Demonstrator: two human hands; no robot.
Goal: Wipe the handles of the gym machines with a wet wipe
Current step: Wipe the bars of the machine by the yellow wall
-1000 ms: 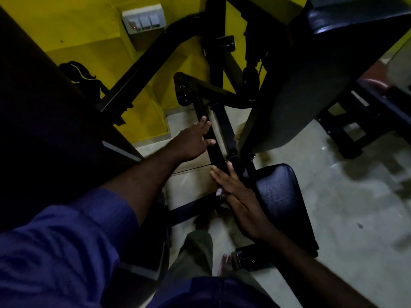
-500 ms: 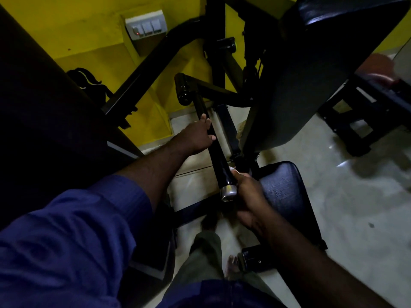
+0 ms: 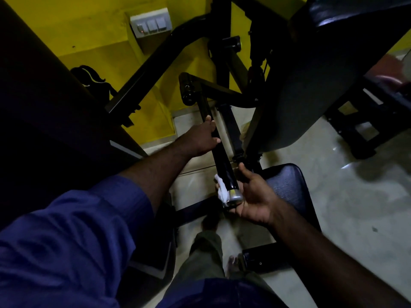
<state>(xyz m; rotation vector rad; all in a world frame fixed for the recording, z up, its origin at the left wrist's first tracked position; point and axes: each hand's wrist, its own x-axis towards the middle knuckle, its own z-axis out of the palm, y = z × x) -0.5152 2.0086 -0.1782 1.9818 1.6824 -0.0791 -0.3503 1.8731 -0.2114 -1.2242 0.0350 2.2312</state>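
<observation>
While the L hand (image 3: 199, 138) grips the black handle (image 3: 219, 154) partway up, just left of frame ctr, its fingers (image 3: 209, 124) curl over the bar w/ the thumb on the near side. The handle runs diagonally from a pivot above ctr down to a chrome end cap (image 3: 235, 196) below ctr. The R hand (image 3: 255, 196) sits palm-up under that lower end. Its fingers wrap beneath the bar & are mostly hidden, and its thumb (image 3: 243, 173) is raised off the bar's right side. The wet wipe (image 3: 222, 192), white & bunched, shows on the left side of the handle's lower end, held btwn the R fingers & the bar, touching the cap. A black seat pad (image 3: 289, 187) lies just right of the R hand; a big back pad (image 3: 311, 90) fills the upper right. A switch plate (image 3: 151, 22) sits on the yellow wall (image 3: 89, 34), top, left of ctr. A blue sleeve (image 3: 66, 241) covers the lower left; pale floor (image 3: 355, 207) at right. A bare foot (image 3: 232, 263) shows at btm ctr, blurred.
</observation>
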